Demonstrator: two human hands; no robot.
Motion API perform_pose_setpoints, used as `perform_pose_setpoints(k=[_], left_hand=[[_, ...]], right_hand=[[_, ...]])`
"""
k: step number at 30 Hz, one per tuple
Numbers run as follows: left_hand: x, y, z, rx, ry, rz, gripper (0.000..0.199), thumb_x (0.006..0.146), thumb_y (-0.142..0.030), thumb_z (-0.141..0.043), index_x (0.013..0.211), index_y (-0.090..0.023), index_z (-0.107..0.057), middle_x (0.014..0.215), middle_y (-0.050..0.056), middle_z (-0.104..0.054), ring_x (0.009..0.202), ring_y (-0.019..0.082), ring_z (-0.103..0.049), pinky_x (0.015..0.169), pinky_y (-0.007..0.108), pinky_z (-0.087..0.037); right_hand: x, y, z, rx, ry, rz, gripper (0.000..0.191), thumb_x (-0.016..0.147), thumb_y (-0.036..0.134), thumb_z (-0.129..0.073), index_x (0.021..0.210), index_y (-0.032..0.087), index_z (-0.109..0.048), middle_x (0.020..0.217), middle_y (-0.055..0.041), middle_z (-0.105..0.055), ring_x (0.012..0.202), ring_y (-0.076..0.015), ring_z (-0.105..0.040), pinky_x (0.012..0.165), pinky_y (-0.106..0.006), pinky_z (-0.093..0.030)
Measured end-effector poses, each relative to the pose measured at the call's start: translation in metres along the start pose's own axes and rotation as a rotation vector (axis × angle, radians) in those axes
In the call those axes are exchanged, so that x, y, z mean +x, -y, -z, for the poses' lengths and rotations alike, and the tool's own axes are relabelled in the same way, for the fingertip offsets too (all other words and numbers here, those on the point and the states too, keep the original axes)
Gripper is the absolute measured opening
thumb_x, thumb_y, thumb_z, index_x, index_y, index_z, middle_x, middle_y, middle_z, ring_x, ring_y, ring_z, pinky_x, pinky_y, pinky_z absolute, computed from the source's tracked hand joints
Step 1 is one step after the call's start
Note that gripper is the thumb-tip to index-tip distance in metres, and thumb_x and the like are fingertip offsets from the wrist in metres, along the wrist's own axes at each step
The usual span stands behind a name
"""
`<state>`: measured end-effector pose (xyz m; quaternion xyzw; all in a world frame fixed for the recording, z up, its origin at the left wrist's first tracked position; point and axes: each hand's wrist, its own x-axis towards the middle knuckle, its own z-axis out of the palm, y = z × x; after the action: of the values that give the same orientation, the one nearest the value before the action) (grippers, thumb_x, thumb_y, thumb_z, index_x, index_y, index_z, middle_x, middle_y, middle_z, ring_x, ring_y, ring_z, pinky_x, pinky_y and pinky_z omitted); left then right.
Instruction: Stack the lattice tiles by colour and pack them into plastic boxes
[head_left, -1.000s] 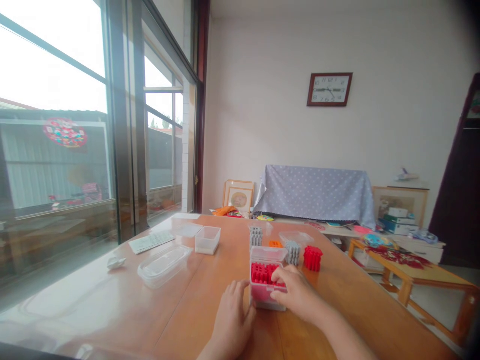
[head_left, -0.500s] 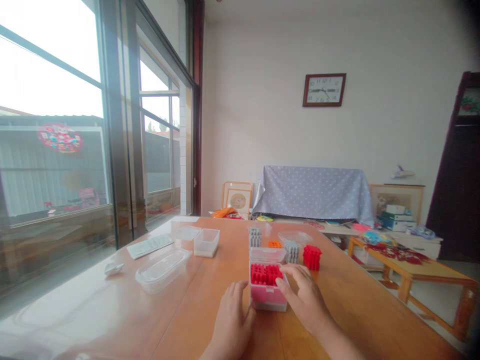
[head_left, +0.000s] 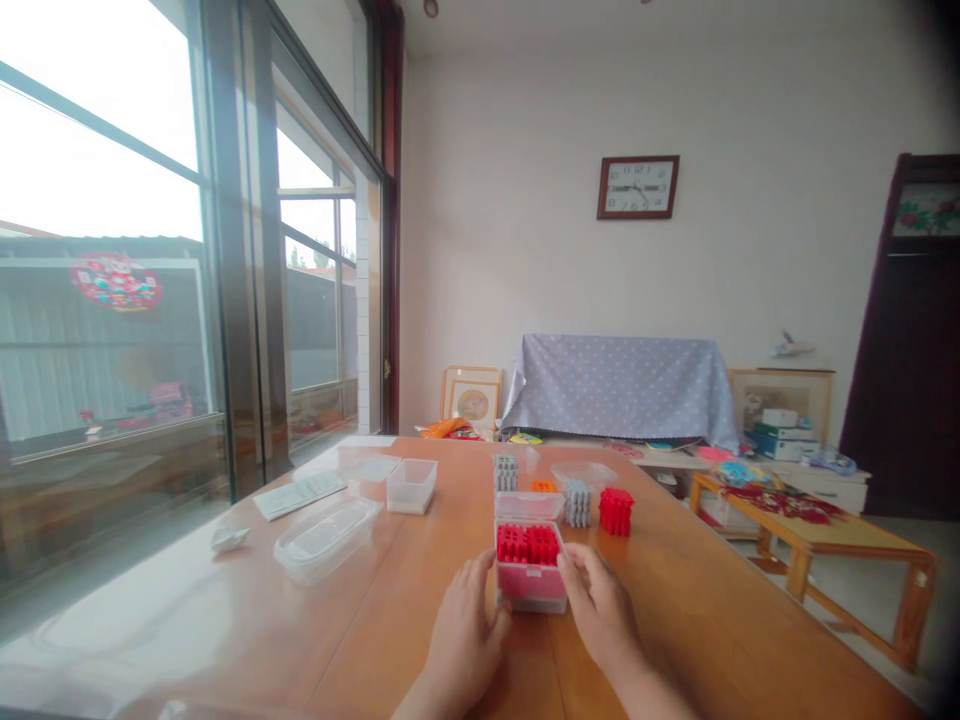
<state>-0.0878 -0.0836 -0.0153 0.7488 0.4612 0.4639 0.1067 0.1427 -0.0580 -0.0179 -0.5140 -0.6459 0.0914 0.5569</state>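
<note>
In front of me stands a clear plastic box, its hinged lid raised at the back. Red plastic blocks with slotted tops fill it to the rim. My left hand lies along the box's left side, fingers stretched forward and thumb at the front corner. At the right wall, my right hand has its thumb and fingertips against the upper edge. Behind the box are grey blocks, an orange piece and a red block stack.
Left on the wooden table are an open clear container, a clear lid, a printed sheet and a small white item. More grey blocks stand farther back. A low wooden table is at right.
My right hand has come down from above the box's right rim to its right side, its fingers drawn in. My left hand stays in place. The view has shifted slightly.
</note>
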Motion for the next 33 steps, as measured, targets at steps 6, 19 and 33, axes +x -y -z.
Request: perform_pose_setpoints(k=[6,19,33], left_hand=[[0.000,0.004,-0.001,-0.014,0.033,0.004,0.055,0.090,-0.022,-0.055,0.145,-0.023,-0.048,0.145,0.015,-0.057,0.135,0.030,-0.054,0.115,0.055,-0.043],[0.001,-0.003,0.003,-0.053,0.025,0.008,0.054,0.090,-0.023,-0.057,0.143,-0.025,-0.049,0.141,0.012,-0.060,0.131,0.028,-0.057,0.112,0.049,-0.047],[-0.001,-0.009,0.004,-0.080,0.045,0.024,0.074,0.090,-0.022,-0.056,0.158,-0.030,-0.027,0.139,0.009,-0.061,0.115,0.022,-0.065,0.102,0.041,-0.055]], right_hand=[[0.002,-0.005,-0.001,0.029,-0.059,-0.036,0.043,0.091,0.060,-0.055,0.113,0.026,-0.069,0.111,-0.0095,-0.076,0.103,-0.0284,-0.072,0.088,-0.041,-0.060],[0.063,0.029,0.007,0.029,-0.003,0.173,0.045,0.101,0.052,-0.044,0.133,0.026,-0.062,0.137,-0.0098,-0.065,0.132,-0.0276,-0.055,0.116,-0.050,-0.041],[0.017,0.005,-0.011,0.014,-0.070,0.091,0.032,0.095,0.050,-0.054,0.100,0.022,-0.069,0.114,-0.0116,-0.071,0.111,-0.0275,-0.064,0.099,-0.045,-0.052]])
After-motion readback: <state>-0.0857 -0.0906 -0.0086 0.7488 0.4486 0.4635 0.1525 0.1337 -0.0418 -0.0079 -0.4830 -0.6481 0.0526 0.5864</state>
